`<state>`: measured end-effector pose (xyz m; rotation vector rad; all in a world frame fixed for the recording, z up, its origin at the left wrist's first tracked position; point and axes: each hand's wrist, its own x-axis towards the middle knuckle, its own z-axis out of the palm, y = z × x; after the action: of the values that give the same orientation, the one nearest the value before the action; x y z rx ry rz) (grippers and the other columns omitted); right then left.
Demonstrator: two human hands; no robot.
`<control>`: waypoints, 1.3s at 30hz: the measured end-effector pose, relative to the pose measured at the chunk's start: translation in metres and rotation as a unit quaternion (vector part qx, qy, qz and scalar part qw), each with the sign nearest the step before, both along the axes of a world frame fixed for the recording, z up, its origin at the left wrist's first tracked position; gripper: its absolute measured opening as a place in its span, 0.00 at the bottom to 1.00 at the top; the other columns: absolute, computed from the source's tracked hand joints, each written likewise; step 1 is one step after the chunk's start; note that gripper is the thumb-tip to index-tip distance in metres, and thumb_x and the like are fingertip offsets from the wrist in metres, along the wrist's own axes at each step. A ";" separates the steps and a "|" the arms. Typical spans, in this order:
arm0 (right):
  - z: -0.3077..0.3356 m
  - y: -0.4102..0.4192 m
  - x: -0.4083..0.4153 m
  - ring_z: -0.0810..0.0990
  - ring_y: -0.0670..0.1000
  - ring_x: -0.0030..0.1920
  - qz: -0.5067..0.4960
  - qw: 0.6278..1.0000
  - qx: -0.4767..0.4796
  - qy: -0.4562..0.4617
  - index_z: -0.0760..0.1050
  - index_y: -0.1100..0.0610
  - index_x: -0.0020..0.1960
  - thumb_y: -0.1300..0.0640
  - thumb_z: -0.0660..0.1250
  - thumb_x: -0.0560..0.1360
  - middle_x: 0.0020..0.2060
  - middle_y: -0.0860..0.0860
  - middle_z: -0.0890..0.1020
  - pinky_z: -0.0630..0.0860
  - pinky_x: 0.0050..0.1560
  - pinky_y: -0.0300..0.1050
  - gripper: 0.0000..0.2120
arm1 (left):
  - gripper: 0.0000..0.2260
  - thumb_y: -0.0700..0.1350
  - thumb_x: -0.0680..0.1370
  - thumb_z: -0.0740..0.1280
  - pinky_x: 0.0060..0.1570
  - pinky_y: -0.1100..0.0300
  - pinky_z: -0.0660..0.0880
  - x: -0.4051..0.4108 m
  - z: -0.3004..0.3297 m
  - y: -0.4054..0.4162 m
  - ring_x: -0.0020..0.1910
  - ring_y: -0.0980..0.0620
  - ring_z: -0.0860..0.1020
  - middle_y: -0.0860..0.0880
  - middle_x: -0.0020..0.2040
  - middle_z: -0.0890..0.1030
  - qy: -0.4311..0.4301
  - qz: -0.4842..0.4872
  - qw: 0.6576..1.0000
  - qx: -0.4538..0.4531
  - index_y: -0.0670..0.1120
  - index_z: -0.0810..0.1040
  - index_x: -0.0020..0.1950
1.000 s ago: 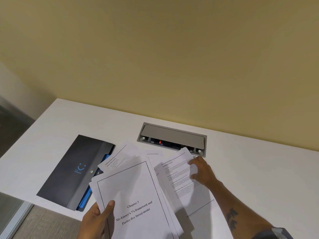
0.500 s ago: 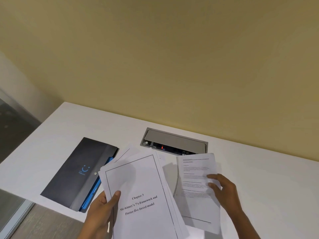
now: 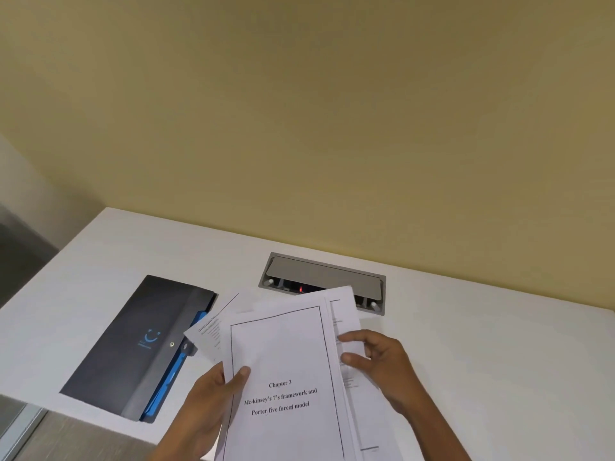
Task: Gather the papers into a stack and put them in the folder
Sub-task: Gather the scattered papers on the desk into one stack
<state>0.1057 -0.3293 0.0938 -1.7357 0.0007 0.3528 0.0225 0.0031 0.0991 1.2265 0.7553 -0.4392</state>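
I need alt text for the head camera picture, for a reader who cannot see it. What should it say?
Two bare hands gather white papers above a white desk: the left hand grips the stack, topped by a "Chapter 3" page, while the right hand slides another sheet against its right side. A dark folder lies closed on the left.

Soft, even indoor light. The white desk [image 3: 466, 344] is bright without glare. A faint shadow falls on it left of the papers [image 3: 283, 361]. Large print is sharp; small print blurs. Desk edges bow slightly from wide-angle distortion.
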 end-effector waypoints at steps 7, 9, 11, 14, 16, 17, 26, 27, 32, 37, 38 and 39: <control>-0.004 0.047 -0.017 0.87 0.62 0.59 0.069 0.990 0.104 0.063 0.86 0.52 0.62 0.65 0.79 0.71 0.57 0.60 0.88 0.86 0.57 0.56 0.21 | 0.13 0.43 0.81 0.72 0.61 0.42 0.80 -0.010 -0.006 0.002 0.58 0.40 0.87 0.44 0.57 0.89 0.037 0.004 0.999 -0.003 0.43 0.82 0.64; -0.003 0.057 -0.018 0.88 0.61 0.58 0.082 0.989 0.101 0.070 0.86 0.52 0.62 0.65 0.79 0.69 0.55 0.57 0.89 0.87 0.53 0.52 0.22 | 0.12 0.45 0.80 0.72 0.63 0.38 0.79 -0.012 -0.008 0.006 0.59 0.39 0.85 0.45 0.56 0.89 0.055 0.005 0.998 0.007 0.45 0.82 0.63; -0.004 0.067 -0.017 0.88 0.62 0.57 0.082 0.988 0.105 0.072 0.86 0.54 0.62 0.66 0.79 0.69 0.55 0.59 0.89 0.87 0.54 0.54 0.22 | 0.11 0.46 0.81 0.72 0.63 0.35 0.78 -0.014 -0.009 0.010 0.60 0.37 0.85 0.44 0.56 0.89 0.063 0.007 0.998 0.019 0.46 0.82 0.62; -0.007 0.079 -0.013 0.88 0.59 0.58 0.087 0.983 0.127 0.095 0.86 0.55 0.62 0.67 0.78 0.72 0.57 0.57 0.89 0.86 0.55 0.52 0.20 | 0.10 0.46 0.80 0.74 0.61 0.37 0.80 -0.022 -0.015 0.018 0.59 0.38 0.85 0.46 0.54 0.90 0.057 0.026 0.996 0.064 0.48 0.83 0.60; -0.010 0.085 -0.008 0.89 0.54 0.56 0.094 0.981 0.121 0.116 0.85 0.54 0.62 0.64 0.75 0.76 0.57 0.55 0.89 0.86 0.51 0.45 0.15 | 0.10 0.44 0.79 0.75 0.60 0.42 0.81 -0.029 -0.020 0.025 0.57 0.41 0.86 0.49 0.51 0.91 0.042 0.058 0.993 0.096 0.48 0.84 0.59; -0.012 0.088 -0.005 0.88 0.51 0.53 0.088 0.983 0.102 0.123 0.86 0.53 0.60 0.61 0.73 0.78 0.57 0.53 0.89 0.84 0.49 0.42 0.12 | 0.09 0.44 0.79 0.75 0.60 0.43 0.80 -0.033 -0.022 0.028 0.57 0.42 0.86 0.50 0.50 0.91 0.037 0.073 0.991 0.109 0.48 0.84 0.59; -0.053 0.129 0.046 0.82 0.52 0.64 0.066 0.962 -0.253 0.075 0.78 0.53 0.69 0.49 0.76 0.77 0.63 0.50 0.83 0.80 0.65 0.49 0.22 | 0.13 0.40 0.79 0.74 0.66 0.38 0.77 -0.062 -0.045 0.073 0.57 0.39 0.85 0.42 0.56 0.88 0.042 0.181 0.970 0.154 0.42 0.83 0.63; -0.056 0.135 0.050 0.78 0.52 0.70 0.087 0.953 -0.283 0.067 0.74 0.53 0.74 0.47 0.75 0.77 0.69 0.50 0.79 0.76 0.69 0.48 0.27 | 0.13 0.40 0.79 0.74 0.65 0.41 0.78 -0.063 -0.045 0.076 0.56 0.39 0.85 0.41 0.55 0.88 0.044 0.189 0.969 0.154 0.40 0.82 0.63; -0.076 0.165 0.062 0.65 0.56 0.78 0.167 0.895 -0.414 0.019 0.61 0.56 0.80 0.37 0.74 0.75 0.76 0.52 0.69 0.70 0.74 0.52 0.43 | 0.10 0.42 0.80 0.73 0.48 0.55 0.79 -0.068 -0.034 0.090 0.50 0.47 0.84 0.48 0.50 0.88 0.028 0.171 0.963 0.208 0.46 0.84 0.62; -0.096 0.184 0.059 0.68 0.56 0.74 0.166 0.850 -0.500 -0.010 0.59 0.57 0.79 0.39 0.79 0.70 0.73 0.53 0.68 0.73 0.72 0.52 0.47 | 0.10 0.47 0.79 0.74 0.64 0.42 0.77 -0.071 -0.039 0.104 0.56 0.42 0.84 0.46 0.52 0.88 0.053 0.179 0.958 0.217 0.51 0.83 0.60; -0.098 0.187 0.060 0.68 0.57 0.73 0.162 0.848 -0.504 -0.004 0.59 0.56 0.78 0.40 0.80 0.70 0.73 0.53 0.68 0.73 0.71 0.52 0.47 | 0.09 0.46 0.79 0.74 0.64 0.42 0.77 -0.071 -0.041 0.106 0.56 0.42 0.84 0.46 0.51 0.89 0.056 0.190 0.957 0.211 0.50 0.84 0.59; -0.099 0.188 0.060 0.69 0.57 0.73 0.160 0.846 -0.508 0.002 0.59 0.56 0.78 0.39 0.80 0.70 0.73 0.54 0.68 0.73 0.71 0.52 0.48 | 0.09 0.45 0.79 0.75 0.64 0.41 0.77 -0.071 -0.043 0.107 0.56 0.41 0.85 0.47 0.51 0.89 0.060 0.198 0.957 0.205 0.50 0.84 0.58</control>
<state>0.1658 -0.1408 -0.0054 -2.8069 -0.1210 0.6774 -0.0485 0.1100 0.0562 1.3940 1.2114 -0.0215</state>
